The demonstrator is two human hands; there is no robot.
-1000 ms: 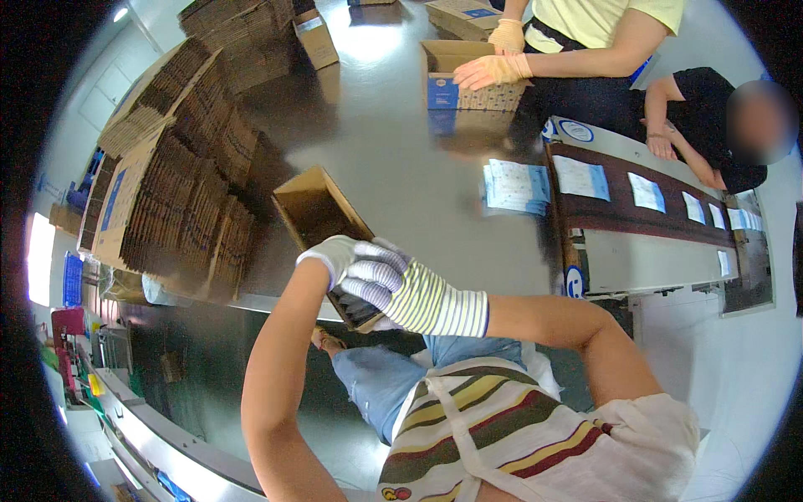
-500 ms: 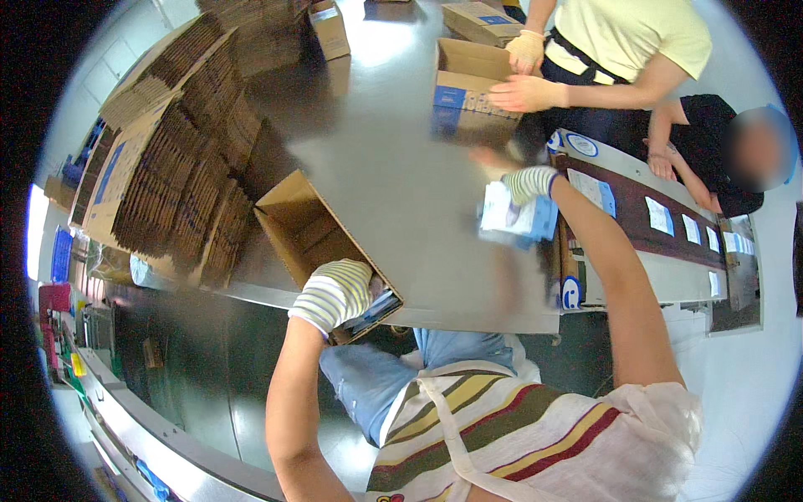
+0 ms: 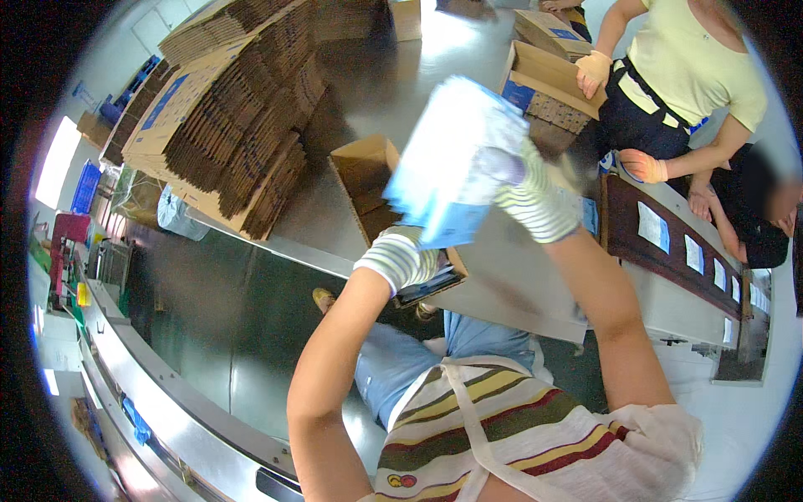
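My right hand [image 3: 535, 188], in a striped knit glove, grips a stack of flat white-and-blue packets [image 3: 456, 155] raised above the table. An open brown carton [image 3: 355, 171] lies at an angle near the table's front edge, partly hidden by the stack. At its near end is my left hand [image 3: 400, 258], also in a striped glove, reaching over the opening. Dark, flat contents [image 3: 422, 289] show just beside it in the carton. The left fingertips are hidden, so their hold cannot be made out.
Tall stacks of flattened cartons [image 3: 226, 117] stand on the left. To the right, a dark conveyor belt [image 3: 623, 213] carries spaced packets [image 3: 652, 227]. Across the table, a co-worker's gloved hand [image 3: 594, 74] touches another open carton [image 3: 552, 79]. A second person stands beyond the belt.
My right hand has swung left and up from beside the conveyor, bringing the packets over the carton. My left hand stays at the carton's near end. The co-worker's one hand has moved toward the belt.
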